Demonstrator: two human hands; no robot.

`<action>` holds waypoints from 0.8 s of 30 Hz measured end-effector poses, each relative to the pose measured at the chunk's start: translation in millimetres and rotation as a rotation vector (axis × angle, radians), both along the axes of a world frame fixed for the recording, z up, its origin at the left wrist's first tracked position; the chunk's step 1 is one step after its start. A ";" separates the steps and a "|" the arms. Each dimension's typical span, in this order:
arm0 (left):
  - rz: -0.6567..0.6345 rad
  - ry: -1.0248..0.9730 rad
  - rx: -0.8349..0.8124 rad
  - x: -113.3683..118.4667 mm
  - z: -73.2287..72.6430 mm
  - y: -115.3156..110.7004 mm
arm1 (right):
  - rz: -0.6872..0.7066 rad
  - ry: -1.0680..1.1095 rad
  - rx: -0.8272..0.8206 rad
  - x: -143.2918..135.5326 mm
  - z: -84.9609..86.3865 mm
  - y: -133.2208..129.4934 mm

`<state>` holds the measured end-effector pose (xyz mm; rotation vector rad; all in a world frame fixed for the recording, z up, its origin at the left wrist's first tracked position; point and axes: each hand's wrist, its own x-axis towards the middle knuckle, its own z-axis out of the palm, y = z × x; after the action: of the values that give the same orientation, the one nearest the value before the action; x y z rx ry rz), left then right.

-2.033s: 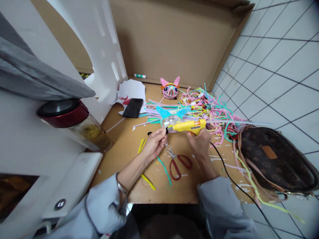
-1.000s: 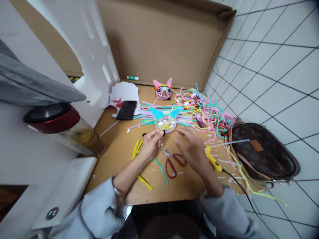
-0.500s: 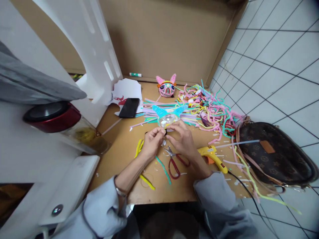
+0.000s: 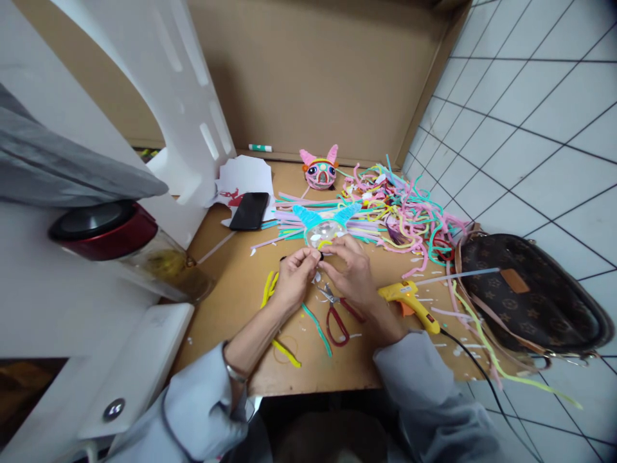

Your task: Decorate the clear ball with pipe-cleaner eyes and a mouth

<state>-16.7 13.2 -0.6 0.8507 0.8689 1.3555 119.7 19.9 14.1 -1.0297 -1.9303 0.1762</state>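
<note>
Where the fingertips meet, near the middle of the tabletop (image 4: 216, 337), sits a small black piece (image 4: 321, 256). Left hand (image 4: 294, 273) has it pinched, thumb against forefinger, no gap showing. Right hand (image 4: 354, 270) curls in opposite, finger and thumb slightly parted; whether they touch the piece, cannot tell. Looks light and soft, probably easy to squash (texture too small to read); best held lightly by an edge. Just beyond: clear round form with blue ears (image 4: 328, 230), likely thin, smooth and slippery, steadier taken by its rim. Pipe cleaners (image 4: 284, 217) stick out behind it. Scissors (image 4: 332, 298) lie close under the right hand; yellow glue gun (image 4: 407, 297) rests beside that forearm, nozzle perhaps hot, crowding it. Farther off, pink-eared figure (image 4: 321, 175), phone (image 4: 249, 211).
</note>
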 end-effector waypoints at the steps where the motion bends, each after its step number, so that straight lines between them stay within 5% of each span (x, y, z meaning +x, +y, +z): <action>1: 0.000 -0.005 -0.003 0.2 0.1 -0.2 | -0.023 -0.014 0.010 -0.9 -0.5 -1.0; 24: 0.005 -0.123 -0.058 2.1 7.7 -2.7 | -0.109 0.022 0.099 -10.8 -10.1 -6.6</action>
<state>-14.6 10.4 7.1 0.7136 0.8110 1.3659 108.9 13.3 4.0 -1.0597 -1.8392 0.0299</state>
